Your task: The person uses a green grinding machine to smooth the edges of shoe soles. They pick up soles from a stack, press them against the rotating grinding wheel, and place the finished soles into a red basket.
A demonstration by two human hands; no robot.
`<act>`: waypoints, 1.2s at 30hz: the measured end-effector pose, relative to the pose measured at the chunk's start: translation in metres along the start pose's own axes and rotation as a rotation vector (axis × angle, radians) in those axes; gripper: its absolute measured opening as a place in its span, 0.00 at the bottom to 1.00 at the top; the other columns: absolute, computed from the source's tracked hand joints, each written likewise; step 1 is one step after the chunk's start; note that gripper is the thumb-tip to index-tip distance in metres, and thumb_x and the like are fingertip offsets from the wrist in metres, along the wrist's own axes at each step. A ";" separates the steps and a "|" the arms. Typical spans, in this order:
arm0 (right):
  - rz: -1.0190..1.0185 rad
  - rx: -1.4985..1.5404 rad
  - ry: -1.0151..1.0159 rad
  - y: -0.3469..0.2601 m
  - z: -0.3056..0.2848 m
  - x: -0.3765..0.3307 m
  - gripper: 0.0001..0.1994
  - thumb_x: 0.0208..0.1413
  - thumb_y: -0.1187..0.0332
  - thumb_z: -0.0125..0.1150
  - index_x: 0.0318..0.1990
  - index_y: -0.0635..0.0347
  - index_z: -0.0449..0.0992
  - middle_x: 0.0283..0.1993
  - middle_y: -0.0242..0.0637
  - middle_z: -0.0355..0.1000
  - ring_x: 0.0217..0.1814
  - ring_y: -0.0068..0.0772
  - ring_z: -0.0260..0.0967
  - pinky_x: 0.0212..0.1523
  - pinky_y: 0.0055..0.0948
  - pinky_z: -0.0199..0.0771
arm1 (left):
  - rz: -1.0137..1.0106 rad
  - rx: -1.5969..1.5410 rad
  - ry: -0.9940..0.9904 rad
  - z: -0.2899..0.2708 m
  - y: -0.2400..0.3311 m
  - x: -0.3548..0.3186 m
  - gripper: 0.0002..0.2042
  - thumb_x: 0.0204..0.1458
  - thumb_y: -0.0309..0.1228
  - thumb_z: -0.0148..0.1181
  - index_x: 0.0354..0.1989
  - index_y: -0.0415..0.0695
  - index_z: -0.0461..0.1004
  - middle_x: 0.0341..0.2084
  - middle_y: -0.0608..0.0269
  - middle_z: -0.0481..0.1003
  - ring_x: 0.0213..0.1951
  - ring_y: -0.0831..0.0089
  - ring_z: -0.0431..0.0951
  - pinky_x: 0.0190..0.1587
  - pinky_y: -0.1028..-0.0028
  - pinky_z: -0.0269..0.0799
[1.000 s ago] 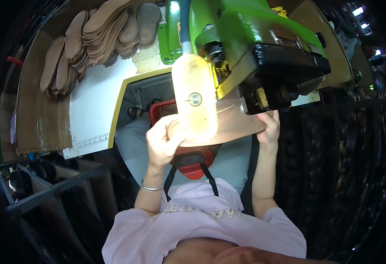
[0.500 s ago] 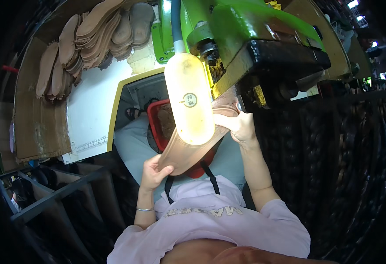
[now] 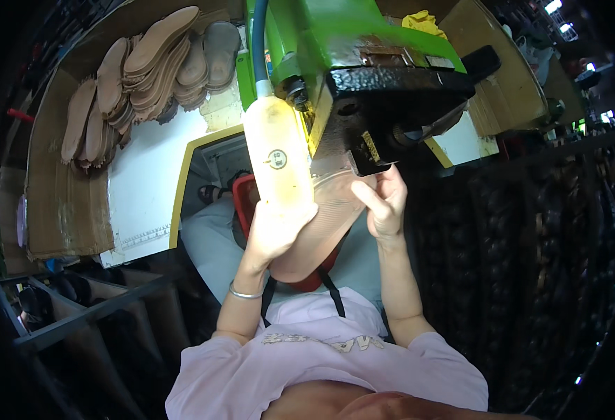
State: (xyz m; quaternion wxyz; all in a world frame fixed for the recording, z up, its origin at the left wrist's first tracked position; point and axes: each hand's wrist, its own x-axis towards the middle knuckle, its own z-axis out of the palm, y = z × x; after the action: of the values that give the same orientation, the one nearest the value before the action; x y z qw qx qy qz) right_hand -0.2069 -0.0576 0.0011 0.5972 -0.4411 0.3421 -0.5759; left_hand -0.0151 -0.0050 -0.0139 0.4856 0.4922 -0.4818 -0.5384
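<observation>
1. Head view, centre of the frame: a brown shoe sole (image 3: 325,224) was held with both hands up against the underside of a green machine (image 3: 349,42), at its black head (image 3: 398,105).
2. The left hand (image 3: 276,234) supported the sole's lower, rounded end; its fingers were curled and closed on that end from the left side.
3. The right hand (image 3: 384,206) gripped the sole's right edge just below the black head; thumb and fingers were pinched together on the edge.
4. Orientation: the sole's long axis ran from lower left to upper right of the frame, steeply tilted. The upper end pointed into the machine and was partly hidden by it; the rounded end pointed down toward the person's chest. Which end was toe or heel could not be told.
5. A translucent yellowish bottle (image 3: 279,161) with a blue hose (image 3: 257,42) hung just left of the sole, overlapping its upper left part.
6. Upper left of the frame: a stack of brown soles (image 3: 146,70) lay on a cardboard-lined bench (image 3: 55,210), well apart from the hands.
7. Judged risks:
   - The right fingertips sat close to the black head; a slip of the sole could carry them into the working point.
   - Uneven support by the left hand could let the sole twist, so that it would feed askew.
   - The hanging bottle blocked sight of part of the sole's edge.
</observation>
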 end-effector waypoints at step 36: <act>-0.071 -0.187 0.478 -0.039 -0.085 -0.030 0.14 0.52 0.71 0.63 0.44 0.67 0.71 0.40 0.36 0.72 0.45 0.25 0.68 0.49 0.24 0.65 | 0.235 0.035 0.178 0.027 -0.008 0.010 0.16 0.48 0.22 0.62 0.46 0.32 0.72 0.37 0.58 0.77 0.37 0.77 0.75 0.43 0.77 0.71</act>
State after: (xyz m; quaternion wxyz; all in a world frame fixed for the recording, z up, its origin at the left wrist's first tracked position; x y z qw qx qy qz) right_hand -0.3030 -0.0369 0.0020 0.4354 -0.3574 0.5097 -0.6503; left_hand -0.0433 -0.0138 -0.0207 0.5772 0.4867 -0.5004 -0.4237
